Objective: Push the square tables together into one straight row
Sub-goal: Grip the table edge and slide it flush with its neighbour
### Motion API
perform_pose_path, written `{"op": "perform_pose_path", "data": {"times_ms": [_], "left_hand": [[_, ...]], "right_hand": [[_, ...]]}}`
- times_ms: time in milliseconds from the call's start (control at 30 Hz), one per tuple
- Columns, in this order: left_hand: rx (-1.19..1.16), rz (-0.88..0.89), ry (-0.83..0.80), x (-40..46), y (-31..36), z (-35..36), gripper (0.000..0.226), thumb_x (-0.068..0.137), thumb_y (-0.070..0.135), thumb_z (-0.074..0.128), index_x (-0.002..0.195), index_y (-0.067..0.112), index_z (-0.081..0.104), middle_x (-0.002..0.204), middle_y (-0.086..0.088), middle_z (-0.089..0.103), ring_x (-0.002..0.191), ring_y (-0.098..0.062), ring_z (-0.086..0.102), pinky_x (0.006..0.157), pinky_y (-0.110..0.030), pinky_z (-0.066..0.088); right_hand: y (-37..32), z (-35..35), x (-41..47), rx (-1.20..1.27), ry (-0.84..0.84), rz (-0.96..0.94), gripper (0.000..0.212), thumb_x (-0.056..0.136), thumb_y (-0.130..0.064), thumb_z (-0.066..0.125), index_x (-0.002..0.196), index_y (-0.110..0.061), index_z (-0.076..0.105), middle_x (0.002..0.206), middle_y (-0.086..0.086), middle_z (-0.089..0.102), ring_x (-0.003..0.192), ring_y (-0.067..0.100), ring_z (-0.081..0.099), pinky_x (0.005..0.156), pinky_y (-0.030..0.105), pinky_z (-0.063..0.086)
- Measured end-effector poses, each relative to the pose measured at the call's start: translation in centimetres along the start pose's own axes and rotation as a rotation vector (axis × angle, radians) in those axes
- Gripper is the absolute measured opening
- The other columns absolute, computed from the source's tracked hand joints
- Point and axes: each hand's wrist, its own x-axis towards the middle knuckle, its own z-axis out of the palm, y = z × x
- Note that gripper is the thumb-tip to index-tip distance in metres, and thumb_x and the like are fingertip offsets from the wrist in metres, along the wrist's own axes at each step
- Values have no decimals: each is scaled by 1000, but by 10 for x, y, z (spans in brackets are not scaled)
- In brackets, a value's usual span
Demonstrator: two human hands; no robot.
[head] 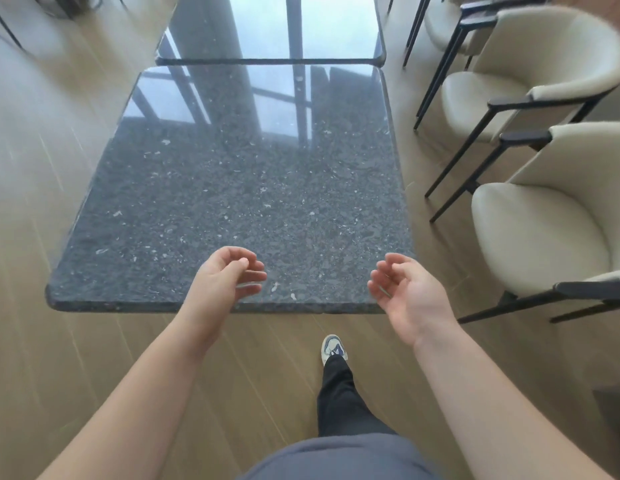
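Note:
A square table with a dark speckled stone top (pixel 232 188) stands right in front of me. A second table of the same kind (pixel 274 29) lies beyond it, their edges nearly touching with a thin gap between. My left hand (pixel 225 278) hovers over the near edge of the closer table, fingers loosely curled and holding nothing. My right hand (pixel 405 296) is at the near right corner, palm turned inward, fingers apart and empty. Neither hand grips the table.
Cream padded chairs with black legs (pixel 550 223) line the right side, close to the tables. Wooden floor (pixel 59 341) stretches to the left and beneath me. My foot in a white shoe (pixel 333 348) is stepped forward under the near edge.

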Motion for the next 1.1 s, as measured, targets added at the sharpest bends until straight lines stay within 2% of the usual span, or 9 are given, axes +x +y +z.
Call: {"op": "perform_pose_path", "data": {"times_ms": [133,267,433,533,667,933,1100], "left_hand": [[-2,137,-43,22,46,12,14,93,16,51,97,15,64,86,-1,73,84,-22,73,75,-33,61],[10,220,18,52,85,30,24,102,-1,43,99,13,62,81,4,71,81,-20,71,74,-33,59],[-36,334,70,81,122,45,23,102,-3,42,105,11,60,81,3,70,81,-20,70,76,-33,60],[-88,405,59,88,142,48,18,96,4,46,105,11,60,83,3,71,82,-21,70,77,-33,60],[-77,491,10,86,163,43,18,92,10,47,103,14,61,84,2,71,84,-21,70,78,-32,59],[-107,512,-95,73,179,31,20,90,7,46,103,13,60,83,3,70,83,-20,69,81,-36,60],[-87,538,-149,66,176,39,27,98,-5,42,103,14,61,83,3,70,82,-19,69,81,-36,60]], "right_hand": [[-30,37,5,-187,-100,-189,25,97,2,39,95,-9,62,73,1,66,69,17,62,69,33,55],[-61,75,24,-376,-171,-325,23,96,1,42,97,-11,62,74,-4,66,70,12,64,73,32,57],[-101,115,52,-477,-275,-489,19,98,-2,45,102,-14,59,77,-6,66,75,14,65,74,27,56],[-121,135,59,-474,-316,-568,19,98,-1,44,105,-13,57,81,-2,65,76,14,64,75,28,55],[-134,153,48,-414,-341,-641,20,90,-12,46,107,-12,57,79,-6,65,77,14,64,75,29,57],[-128,154,8,-372,-286,-777,19,89,-12,46,104,-16,56,78,-7,66,77,12,63,77,29,55],[-126,136,-4,-382,-229,-829,19,89,-12,47,104,-18,58,78,-7,66,77,12,64,77,30,57]]}}
